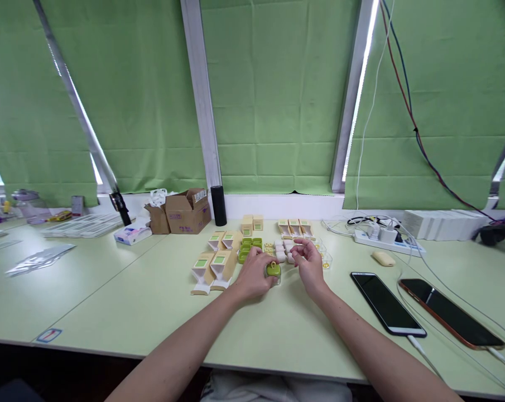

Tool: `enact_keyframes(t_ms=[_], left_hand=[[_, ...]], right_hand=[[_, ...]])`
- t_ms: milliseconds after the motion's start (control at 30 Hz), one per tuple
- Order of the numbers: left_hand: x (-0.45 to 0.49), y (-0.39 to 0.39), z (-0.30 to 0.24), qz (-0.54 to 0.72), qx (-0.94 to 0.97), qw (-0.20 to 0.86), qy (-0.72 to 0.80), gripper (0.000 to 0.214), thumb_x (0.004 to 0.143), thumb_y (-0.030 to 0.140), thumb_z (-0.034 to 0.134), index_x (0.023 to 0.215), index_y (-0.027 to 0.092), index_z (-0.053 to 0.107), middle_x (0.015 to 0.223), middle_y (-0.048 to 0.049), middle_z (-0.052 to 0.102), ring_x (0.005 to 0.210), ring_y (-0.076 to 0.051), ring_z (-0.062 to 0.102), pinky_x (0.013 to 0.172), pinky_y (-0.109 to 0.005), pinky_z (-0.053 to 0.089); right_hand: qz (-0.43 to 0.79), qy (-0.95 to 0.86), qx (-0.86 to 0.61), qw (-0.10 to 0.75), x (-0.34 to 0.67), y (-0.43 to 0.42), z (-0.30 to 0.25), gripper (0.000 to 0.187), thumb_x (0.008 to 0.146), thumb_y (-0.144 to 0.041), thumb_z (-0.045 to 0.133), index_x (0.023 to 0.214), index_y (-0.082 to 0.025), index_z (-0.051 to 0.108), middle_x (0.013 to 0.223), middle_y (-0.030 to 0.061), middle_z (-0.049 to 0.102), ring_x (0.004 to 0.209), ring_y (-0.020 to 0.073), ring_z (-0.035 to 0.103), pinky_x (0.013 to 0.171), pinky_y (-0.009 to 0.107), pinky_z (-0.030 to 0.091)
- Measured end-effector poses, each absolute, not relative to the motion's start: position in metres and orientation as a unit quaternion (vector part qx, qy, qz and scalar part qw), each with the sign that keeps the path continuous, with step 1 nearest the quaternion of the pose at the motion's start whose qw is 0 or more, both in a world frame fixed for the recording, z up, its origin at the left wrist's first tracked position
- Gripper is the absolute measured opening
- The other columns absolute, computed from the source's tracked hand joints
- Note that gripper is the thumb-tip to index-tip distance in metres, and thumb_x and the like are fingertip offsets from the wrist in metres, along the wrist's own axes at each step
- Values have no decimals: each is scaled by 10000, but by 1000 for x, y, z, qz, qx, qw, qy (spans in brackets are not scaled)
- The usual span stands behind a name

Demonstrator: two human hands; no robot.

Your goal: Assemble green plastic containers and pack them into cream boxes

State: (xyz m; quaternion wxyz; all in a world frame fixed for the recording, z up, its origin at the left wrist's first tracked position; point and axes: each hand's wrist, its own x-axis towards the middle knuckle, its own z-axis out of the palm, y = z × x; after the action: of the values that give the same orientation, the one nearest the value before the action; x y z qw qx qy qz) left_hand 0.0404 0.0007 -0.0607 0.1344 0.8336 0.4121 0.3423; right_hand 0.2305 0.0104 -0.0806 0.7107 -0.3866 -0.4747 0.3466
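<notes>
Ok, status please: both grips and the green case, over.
Left grip shut on small green case. Right grip beside it, fingertips pinched, contents too small to tell. Open cartons just left, not in the way.

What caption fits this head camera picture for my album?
Left hand holds a small green plastic case; right hand hovers beside it.

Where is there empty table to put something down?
The table is bare along the near edge, left of the open tan boxes. A smaller gap lies between the right hand and the black phone. It's crowded beyond the left hand holding the green case, and around the power strip.
</notes>
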Motion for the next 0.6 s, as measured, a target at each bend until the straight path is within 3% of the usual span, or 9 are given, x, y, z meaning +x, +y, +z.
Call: enact_keyframes(t_ms=[200,400,600], left_hand=[[40,0,-60,346,837,142,400,459,704,265,808,1159,288,753,1101,-90,724,1141,-362,515,987,-494,469],[39,2,-61,371,830,128,396,307,900,383,660,1175,259,718,1168,-91,725,1260,-347,472,1059,-507,428],[39,6,-57,426,798,125,407,249,946,380,615,1120,242,728,1146,-106,731,1264,-354,455,1079,-548,418]], right_hand=[[341,-473,-390,713,232,11,-79,364,723,-311,688,1070,-216,634,813,8,668,721,187,589,641,315,455],[337,-459,-396,720,234,10,-77,344,715,-315,682,1043,-216,648,803,3,663,706,183,589,631,316,457],[326,-459,-398,724,234,5,-72,313,739,-310,684,1037,-218,662,797,9,659,721,190,582,636,321,457]])
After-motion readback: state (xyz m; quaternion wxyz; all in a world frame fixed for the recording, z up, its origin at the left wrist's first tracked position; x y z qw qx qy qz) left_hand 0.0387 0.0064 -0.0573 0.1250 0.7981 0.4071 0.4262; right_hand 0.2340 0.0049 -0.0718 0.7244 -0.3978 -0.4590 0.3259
